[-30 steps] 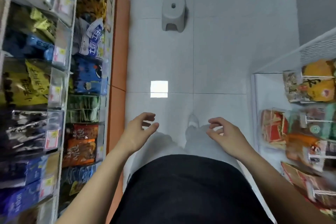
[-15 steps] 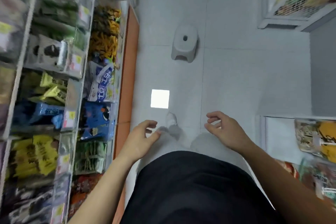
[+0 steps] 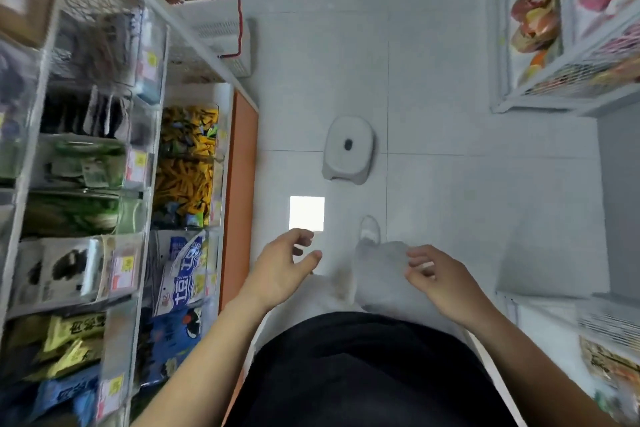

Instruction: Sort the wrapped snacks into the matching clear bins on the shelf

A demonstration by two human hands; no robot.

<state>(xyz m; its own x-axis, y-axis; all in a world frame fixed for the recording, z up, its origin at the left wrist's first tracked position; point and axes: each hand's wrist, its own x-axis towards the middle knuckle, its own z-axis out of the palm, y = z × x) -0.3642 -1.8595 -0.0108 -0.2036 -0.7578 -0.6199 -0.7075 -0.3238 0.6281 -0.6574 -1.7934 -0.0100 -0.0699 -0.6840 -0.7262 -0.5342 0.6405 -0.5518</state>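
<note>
**Walking the aisle with both hands empty; no snack in transit**

Left hand (image 3: 282,267) and right hand (image 3: 440,279) are held out in front of the waist, well apart. The fingers of each are loosely curled and hold nothing. Judged from this posture, the person is between picks and has the hands ready rather than committed to any bin.

No wrapped snack is being carried. All visible snacks lie in containers. The shelf (image 3: 242,184) stands along the person's left, just beside the left arm, so the left hand has the shorter reach to it.

Contents of the clear bins, as far as motion blur allows:
- Lower tier, far end: yellow and orange packs (image 3: 187,163), piled loose with a few blue ones at the near edge.
- Lower tier, next along: white packs with blue lettering (image 3: 180,274).
- Upper tier: green packs (image 3: 72,215), then white packs with black print (image 3: 59,270), then yellow-green packs (image 3: 69,340).

Price labels (image 3: 123,267) sit on the bin fronts. Their text cannot be read.

A white basket (image 3: 221,35) with a red handle sits on the floor at the far end of the shelf, and its contents are not visible. A grey stool (image 3: 348,149) stands on the floor (image 3: 450,184) ahead. A second rack (image 3: 533,17) of red and yellow packs stands far right.
</note>
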